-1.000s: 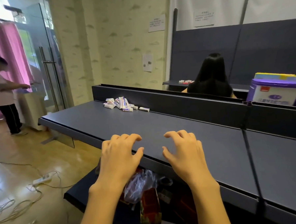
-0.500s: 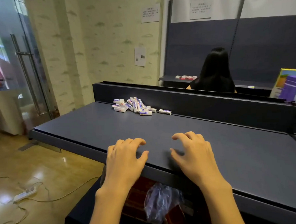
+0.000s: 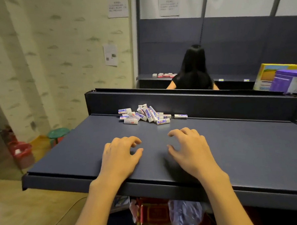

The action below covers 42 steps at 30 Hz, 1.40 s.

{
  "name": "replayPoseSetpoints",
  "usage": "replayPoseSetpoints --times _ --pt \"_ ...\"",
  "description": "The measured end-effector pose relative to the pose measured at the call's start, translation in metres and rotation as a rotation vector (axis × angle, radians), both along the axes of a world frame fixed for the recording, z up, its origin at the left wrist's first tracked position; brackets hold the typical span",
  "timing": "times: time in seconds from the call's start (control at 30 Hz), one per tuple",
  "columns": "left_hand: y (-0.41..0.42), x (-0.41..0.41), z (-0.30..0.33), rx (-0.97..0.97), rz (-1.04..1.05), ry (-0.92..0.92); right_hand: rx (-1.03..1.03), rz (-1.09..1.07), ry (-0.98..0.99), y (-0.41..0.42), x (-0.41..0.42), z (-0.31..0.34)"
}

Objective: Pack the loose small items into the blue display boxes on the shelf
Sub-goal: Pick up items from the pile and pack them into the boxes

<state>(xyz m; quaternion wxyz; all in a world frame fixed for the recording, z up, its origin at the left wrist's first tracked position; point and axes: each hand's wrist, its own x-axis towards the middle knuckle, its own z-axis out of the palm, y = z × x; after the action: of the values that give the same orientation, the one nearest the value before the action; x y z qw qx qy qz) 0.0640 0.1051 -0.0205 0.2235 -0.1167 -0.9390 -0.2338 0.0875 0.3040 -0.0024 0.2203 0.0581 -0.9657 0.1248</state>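
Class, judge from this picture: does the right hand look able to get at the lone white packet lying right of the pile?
Probably yes. The right hand holds nothing, and only bare shelf lies between it and the lone packet, which sits apart from the pile.

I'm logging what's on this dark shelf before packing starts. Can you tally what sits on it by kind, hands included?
Heap of small white packets: 1 (packets overlap, too many to count surely)
Lone white packet, apart to the right of the heap: 1
Hands over the shelf: 2, left hand and right hand, both holding nothing
Blue display boxes: 0 in view
Total: 4
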Motion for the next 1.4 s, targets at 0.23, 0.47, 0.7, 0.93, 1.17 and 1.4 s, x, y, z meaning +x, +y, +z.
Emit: replayPoseSetpoints --times 0.23,0.47,0.7,0.93,1.17,1.4 --pt "-0.042 -0.064 0.004 -0.105 -0.142 0.005 -0.002 -0.039 0.013 -0.027 -0.027 0.011" --pt "-0.038 -0.116 0.008 -0.2 -0.189 0.042 -0.039 -0.084 -0.042 -0.033 -0.07 0.005" --pt "-0.033 -0.149 0.001 -0.215 -0.158 0.08 0.03 -0.184 -0.079 -0.029 -0.119 0.0" --pt "-0.044 -0.155 -0.009 -0.017 -0.169 0.072 0.058 -0.227 0.007 -0.021 -0.151 -0.012" --pt "-0.037 -0.162 -0.015 -0.102 -0.164 0.031 0.015 -0.211 -0.029 -0.005 -0.158 -0.02" --pt "-0.037 -0.166 -0.015 -0.116 -0.148 0.029 0.009 -0.19 -0.095 -0.008 -0.16 -0.024"
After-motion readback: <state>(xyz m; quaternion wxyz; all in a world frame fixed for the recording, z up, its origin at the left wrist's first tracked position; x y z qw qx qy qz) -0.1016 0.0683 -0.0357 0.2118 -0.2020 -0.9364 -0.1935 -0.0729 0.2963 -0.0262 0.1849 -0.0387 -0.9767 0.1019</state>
